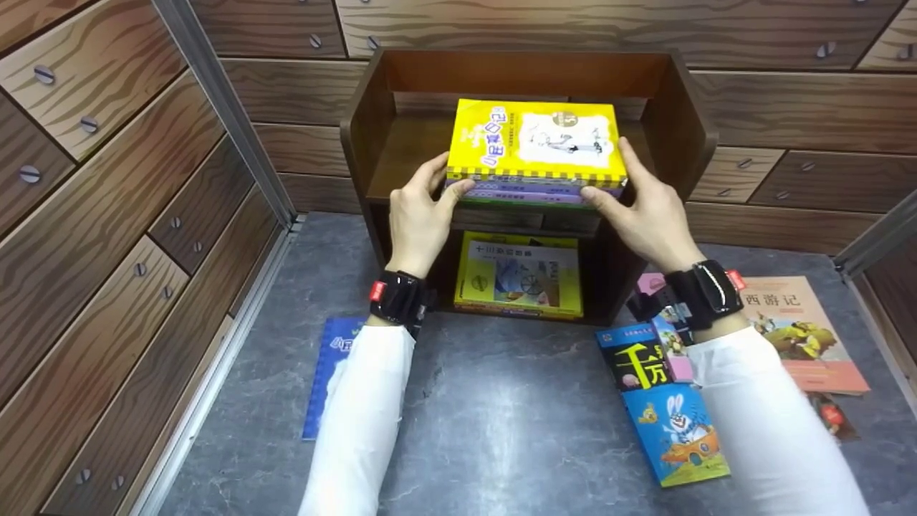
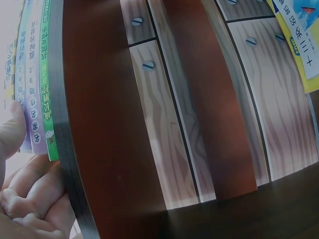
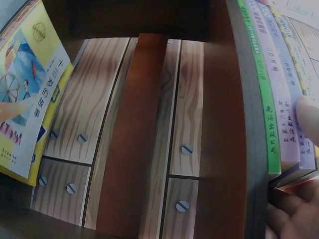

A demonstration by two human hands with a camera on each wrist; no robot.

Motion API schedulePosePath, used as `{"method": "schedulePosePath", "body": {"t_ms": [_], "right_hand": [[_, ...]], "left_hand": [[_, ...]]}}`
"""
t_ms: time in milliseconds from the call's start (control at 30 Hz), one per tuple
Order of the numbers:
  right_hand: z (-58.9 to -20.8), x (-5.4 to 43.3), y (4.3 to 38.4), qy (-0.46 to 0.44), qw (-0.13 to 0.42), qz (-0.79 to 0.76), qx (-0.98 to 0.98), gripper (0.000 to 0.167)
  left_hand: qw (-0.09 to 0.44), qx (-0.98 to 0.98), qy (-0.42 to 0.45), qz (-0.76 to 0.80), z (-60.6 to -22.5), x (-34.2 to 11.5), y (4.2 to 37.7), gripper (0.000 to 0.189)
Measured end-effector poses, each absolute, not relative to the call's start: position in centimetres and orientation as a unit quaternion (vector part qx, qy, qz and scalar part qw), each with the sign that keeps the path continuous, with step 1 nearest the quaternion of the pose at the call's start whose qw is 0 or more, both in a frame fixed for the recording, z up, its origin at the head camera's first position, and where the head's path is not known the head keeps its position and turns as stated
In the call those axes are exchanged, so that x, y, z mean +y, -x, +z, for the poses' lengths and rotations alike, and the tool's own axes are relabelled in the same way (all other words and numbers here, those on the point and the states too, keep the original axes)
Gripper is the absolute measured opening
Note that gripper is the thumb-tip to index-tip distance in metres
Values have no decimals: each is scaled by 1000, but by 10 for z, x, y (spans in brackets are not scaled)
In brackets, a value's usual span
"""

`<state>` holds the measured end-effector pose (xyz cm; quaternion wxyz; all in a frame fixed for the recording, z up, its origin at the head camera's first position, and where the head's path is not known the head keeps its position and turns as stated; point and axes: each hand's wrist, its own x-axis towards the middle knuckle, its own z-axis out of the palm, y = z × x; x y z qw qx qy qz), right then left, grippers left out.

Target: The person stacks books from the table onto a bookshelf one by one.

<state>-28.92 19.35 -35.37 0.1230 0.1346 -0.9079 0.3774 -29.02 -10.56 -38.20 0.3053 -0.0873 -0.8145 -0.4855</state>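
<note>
A stack of several books, a yellow-covered book (image 1: 534,140) on top and purple and green spines (image 2: 47,99) below, lies flat on the upper shelf (image 1: 401,158) of a dark brown bookcase. My left hand (image 1: 423,215) grips the stack's left end, thumb against the front spines. At the right end my right hand (image 1: 648,211) holds the same stack, its thumb on the spines and fingers along the side. In the right wrist view the green spine (image 3: 261,99) lies lowest, against the shelf board. Parts of both hands are hidden behind the books.
Below, a second pile of books (image 1: 519,276) lies in the lower compartment. A blue book (image 1: 322,380) is on the grey floor at left, partly under the left sleeve. At right are a rabbit-cover book (image 1: 677,433) and a peach-coloured book (image 1: 809,333). Wood-patterned panels (image 1: 286,93) surround the bookcase.
</note>
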Motion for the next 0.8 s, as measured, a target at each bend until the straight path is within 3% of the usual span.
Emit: {"method": "schedulePosePath", "body": {"t_ms": [367, 667, 800], "right_hand": [[-363, 190, 285, -138, 151, 381, -902, 93], [-400, 199, 250, -197, 311, 385, -846, 80], [-420, 209, 228, -215, 343, 395, -825, 80]], "left_hand": [[302, -815, 97, -485, -386, -103, 286, 61], [350, -804, 150, -457, -418, -95, 259, 64], [361, -794, 164, -460, -433, -95, 238, 65]]}}
